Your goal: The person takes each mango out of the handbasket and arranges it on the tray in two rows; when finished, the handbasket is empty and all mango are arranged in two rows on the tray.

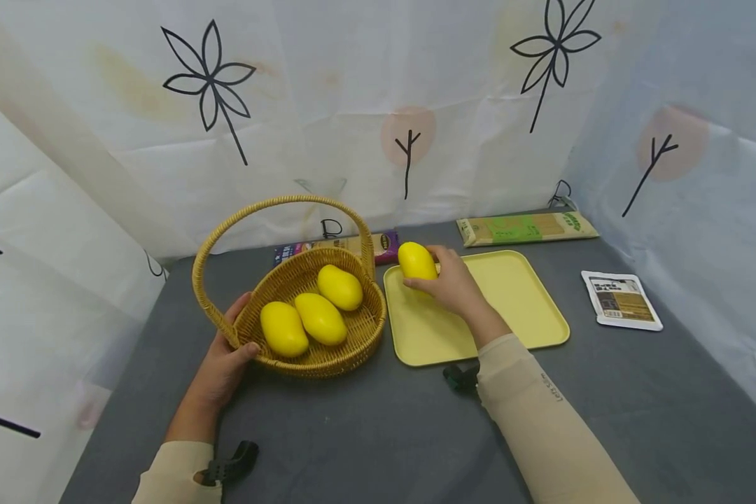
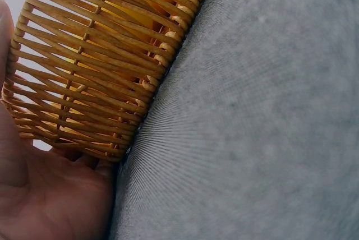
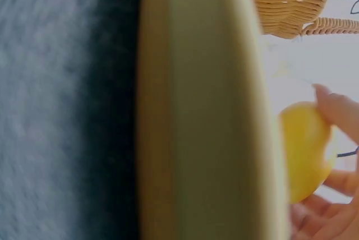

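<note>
A round wicker basket [image 1: 315, 364] with a tall arched handle holds several yellow mangoes [image 1: 321, 319]. My left hand [image 1: 223, 360] grips the basket's left rim, thumb over the edge and fingers behind the outer wall. In the left wrist view the palm lies against the woven side [image 2: 95, 66], with yellow showing through the gaps. Over the left part of a pale yellow tray [image 1: 510, 301], my right hand [image 1: 450, 283] holds another yellow mango [image 1: 416, 261] between thumb and fingers. The right wrist view shows that mango [image 3: 305, 150] beyond the tray's edge [image 3: 213, 111].
Behind the basket lies a purple-ended noodle packet [image 1: 384, 247], partly hidden. A green and tan noodle packet [image 1: 526, 229] is behind the tray. To the right sits a flat white packet [image 1: 621, 301]. Printed white cloth [image 1: 327, 140] hangs around the dark grey table [image 1: 353, 434].
</note>
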A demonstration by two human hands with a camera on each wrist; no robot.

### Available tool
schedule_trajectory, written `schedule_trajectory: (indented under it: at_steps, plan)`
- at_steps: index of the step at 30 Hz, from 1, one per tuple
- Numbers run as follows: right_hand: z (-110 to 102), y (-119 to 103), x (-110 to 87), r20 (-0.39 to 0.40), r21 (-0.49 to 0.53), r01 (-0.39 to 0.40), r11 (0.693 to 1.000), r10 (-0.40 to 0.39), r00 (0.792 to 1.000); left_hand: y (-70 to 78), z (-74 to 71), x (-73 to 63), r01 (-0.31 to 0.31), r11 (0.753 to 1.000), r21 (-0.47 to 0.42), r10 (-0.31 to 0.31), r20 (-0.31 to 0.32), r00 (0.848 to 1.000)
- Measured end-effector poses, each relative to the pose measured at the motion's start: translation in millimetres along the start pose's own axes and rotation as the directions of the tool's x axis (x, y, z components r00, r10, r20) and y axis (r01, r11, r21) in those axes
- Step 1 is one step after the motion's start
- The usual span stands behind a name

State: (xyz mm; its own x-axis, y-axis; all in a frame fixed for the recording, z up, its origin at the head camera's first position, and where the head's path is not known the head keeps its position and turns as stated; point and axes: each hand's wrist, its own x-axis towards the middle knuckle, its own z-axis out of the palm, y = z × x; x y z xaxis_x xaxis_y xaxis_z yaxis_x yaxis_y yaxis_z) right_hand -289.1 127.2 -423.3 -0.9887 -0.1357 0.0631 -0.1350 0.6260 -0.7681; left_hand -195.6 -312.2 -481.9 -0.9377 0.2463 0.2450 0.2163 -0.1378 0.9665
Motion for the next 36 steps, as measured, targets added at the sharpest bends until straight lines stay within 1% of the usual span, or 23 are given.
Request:
schedule_trajectory:
  at_steps: [3, 6, 9, 24, 32, 36]
  plan:
    - [0, 4, 0.9, 0.016, -0.057, -0.041, 0.998, 0.042, 0.999, 0.4, 0.2, 0.1, 0.002, 1.000, 0.005, -0.002, -0.003, 1.000]
    - [1, 7, 1.1, 0.025, -0.088, -0.089, 0.992, 0.091, 0.996, 0.4, 0.0, 0.0, 0.000, 1.000, 0.007, 0.000, 0.000, 1.000]
    - [1, 8, 1.1, 0.024, -0.106, -0.115, 0.988, 0.118, 0.993, 0.0, -0.3, -0.3, -0.004, 1.000, 0.009, 0.004, 0.005, 1.000]
    - [0, 4, -2.5, 0.019, -0.091, -0.169, 0.981, 0.172, 0.985, 1.8, 0.6, -1.2, 0.004, 1.000, 0.012, -0.004, 0.002, 1.000]
    - [-4, 3, -2.9, 0.033, -0.093, -0.160, 0.983, 0.164, 0.986, 1.0, -0.3, -1.2, 0.001, 1.000, 0.011, -0.001, 0.006, 1.000]
    - [-10, -1, -4.0, 0.027, -0.104, -0.147, 0.984, 0.150, 0.988, 0.6, -0.6, -1.3, 0.000, 1.000, 0.009, 0.000, 0.007, 1.000]
